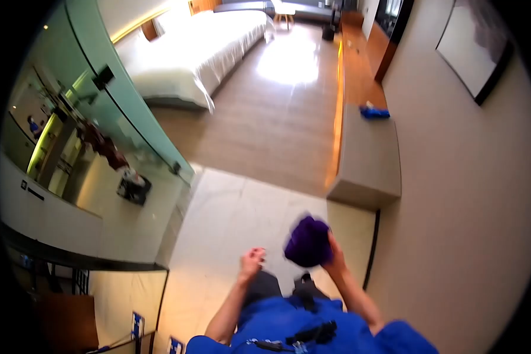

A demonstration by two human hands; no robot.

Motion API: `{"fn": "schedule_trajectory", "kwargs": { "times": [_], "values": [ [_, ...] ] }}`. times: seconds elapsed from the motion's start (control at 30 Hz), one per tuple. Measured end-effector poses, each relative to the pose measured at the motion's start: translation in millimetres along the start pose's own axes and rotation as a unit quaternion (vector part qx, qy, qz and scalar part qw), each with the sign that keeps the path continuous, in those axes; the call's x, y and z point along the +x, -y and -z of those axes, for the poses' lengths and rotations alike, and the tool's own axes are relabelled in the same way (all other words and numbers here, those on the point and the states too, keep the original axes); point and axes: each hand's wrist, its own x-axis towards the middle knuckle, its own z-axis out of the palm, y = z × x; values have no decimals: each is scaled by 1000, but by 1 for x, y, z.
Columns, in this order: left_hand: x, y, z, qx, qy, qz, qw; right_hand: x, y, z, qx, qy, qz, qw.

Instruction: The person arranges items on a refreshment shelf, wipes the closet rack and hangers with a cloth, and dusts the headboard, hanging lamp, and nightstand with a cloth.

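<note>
A bunched purple cloth (308, 242) is gripped in my right hand (335, 255), held out in front of my body above the pale tiled floor. Most of the fingers of that hand are hidden behind the cloth. My left hand (253, 262) hangs to the left of the cloth, apart from it, with its fingers curled in and nothing visible in them. Both hands are slightly blurred.
Left of me stands a glass partition (124, 112) with a bathroom behind it. Ahead are a bed (189, 59) with white bedding and a wooden floor (248, 124). Along the right wall runs a low ledge (366, 153) bearing a blue item (374, 111).
</note>
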Motion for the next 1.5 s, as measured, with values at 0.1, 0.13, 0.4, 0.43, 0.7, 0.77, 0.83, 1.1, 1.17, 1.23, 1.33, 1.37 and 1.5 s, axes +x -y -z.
{"fn": "schedule_trajectory", "kwargs": {
  "times": [0.1, 0.13, 0.4, 0.43, 0.7, 0.77, 0.83, 1.1, 1.17, 1.23, 1.33, 1.37, 1.5],
  "values": [
    [-9, -13, 56, -69, -73, 34, 994, 103, -3, -58, 49, 73, -89, 992],
    [-7, -15, 67, -92, -93, 26, 991, 125, -7, -77, 62, 94, -112, 987],
    [98, -202, 124, -234, -30, -295, 926, 283, -118, -181, -148, 119, -164, 968],
    [120, -206, 139, -183, -57, -257, 947, 300, -124, -193, -282, 146, -87, 944],
    [243, -282, 200, 319, -318, -274, 849, 457, -124, -265, -332, -14, 9, 943],
    [269, -303, 210, 266, -280, -308, 869, 508, -136, -273, -291, -5, 24, 956],
    [298, -302, 215, 41, -152, -204, 966, 553, -140, -297, -246, 28, -24, 968],
    [436, -410, 236, -284, -45, -73, 955, 580, -145, -416, -335, 466, -232, 785],
    [473, -466, 251, 5, -98, -138, 986, 598, -136, -430, -282, 526, -276, 753],
    [497, -523, 266, 344, -148, -170, 912, 630, -128, -440, -229, 581, -314, 715],
    [528, -581, 283, 573, -142, -137, 795, 706, -116, -444, -237, 619, -368, 652],
    [541, -579, 291, 545, -160, -154, 809, 734, -108, -444, -249, 625, -372, 639],
    [601, -567, 328, 188, -164, -203, 947, 843, -77, -444, -690, 457, -107, 552]
  ]
}}
